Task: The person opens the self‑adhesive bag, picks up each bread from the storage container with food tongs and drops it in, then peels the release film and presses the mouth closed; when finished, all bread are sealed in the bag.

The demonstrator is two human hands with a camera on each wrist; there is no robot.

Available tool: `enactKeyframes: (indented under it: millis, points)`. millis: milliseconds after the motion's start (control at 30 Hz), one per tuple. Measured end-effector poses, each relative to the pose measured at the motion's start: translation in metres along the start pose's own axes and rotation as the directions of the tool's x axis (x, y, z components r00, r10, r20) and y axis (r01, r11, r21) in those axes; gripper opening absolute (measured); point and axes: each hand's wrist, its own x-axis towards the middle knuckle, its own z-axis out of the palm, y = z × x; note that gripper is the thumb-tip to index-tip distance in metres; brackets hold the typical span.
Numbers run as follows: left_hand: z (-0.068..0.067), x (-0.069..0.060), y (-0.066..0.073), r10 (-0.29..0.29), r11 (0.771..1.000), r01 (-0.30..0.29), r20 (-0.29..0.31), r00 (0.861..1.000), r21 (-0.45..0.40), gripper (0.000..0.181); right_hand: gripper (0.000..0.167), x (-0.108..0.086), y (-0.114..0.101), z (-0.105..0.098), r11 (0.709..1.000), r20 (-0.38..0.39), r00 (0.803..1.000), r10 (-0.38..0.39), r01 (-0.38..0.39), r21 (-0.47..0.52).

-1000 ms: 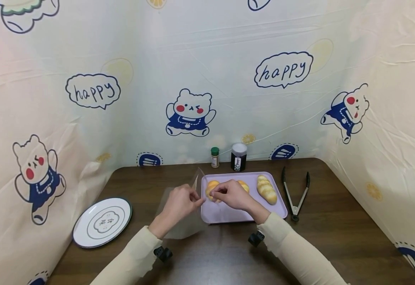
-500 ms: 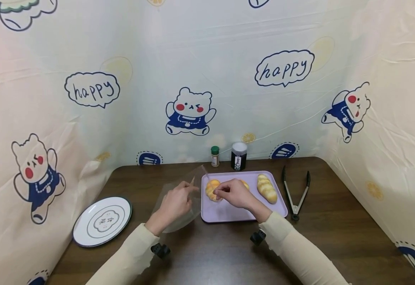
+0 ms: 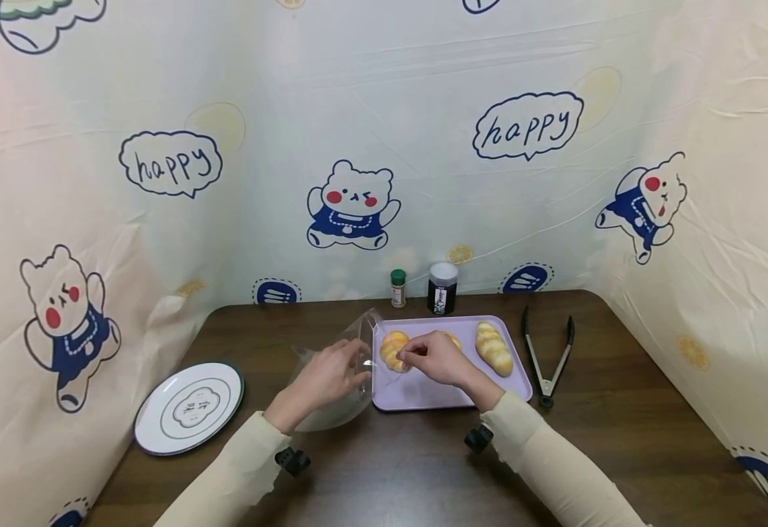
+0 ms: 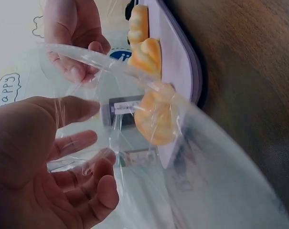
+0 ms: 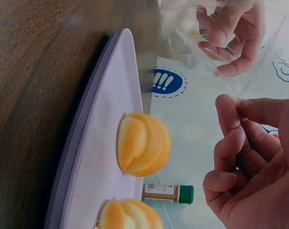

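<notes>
Left of the lilac tray (image 3: 416, 397) hangs the clear bag (image 3: 337, 415), its edge pinched by your right grip (image 3: 435, 357), presumably as an anchor while your left grip (image 3: 326, 376), fingers loosely spread, parts the mouth; whether they sit inside is unclear.

both arms reach forward, the left sleeved forearm (image 3: 232, 468) and the right sleeved forearm (image 3: 558, 461) slanting inward, so that the hands are near each other but apart. the left hand (image 3: 327, 377) has its back up, its thumb (image 4: 80, 109) held away from loosely bent fingers (image 4: 75, 143) that point toward the right hand (image 3: 438, 359). there, thumb tip and index fingertip (image 5: 227, 107) press together in a pinch, with the remaining fingers curled toward the palm (image 5: 263, 195).
</notes>
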Motion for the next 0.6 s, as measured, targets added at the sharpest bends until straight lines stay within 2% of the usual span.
enactKeyframes:
  millis: [267, 367, 600]
  points:
    - [0.0011, -0.0002, -0.0029, 0.027, 0.999, -0.029, 0.062, 0.998, 0.03, 0.058, 0.014, -0.0037, -0.0025, -0.0014, 0.999, 0.025, 0.999, -0.022, 0.021, 0.04]
    - [0.0018, 0.0009, -0.0028, 0.008, 1.0, -0.009, 0.075, 0.997, 0.014, 0.062, 0.014, -0.0042, -0.0036, -0.0016, 0.999, 0.029, 0.999, -0.032, 0.031, 0.042]
    - [0.0002, 0.002, -0.0022, -0.049, 0.999, 0.048, 0.097, 0.994, 0.014, 0.074, 0.026, -0.007, -0.0039, -0.0075, 0.999, 0.027, 0.999, 0.021, -0.023, 0.043]
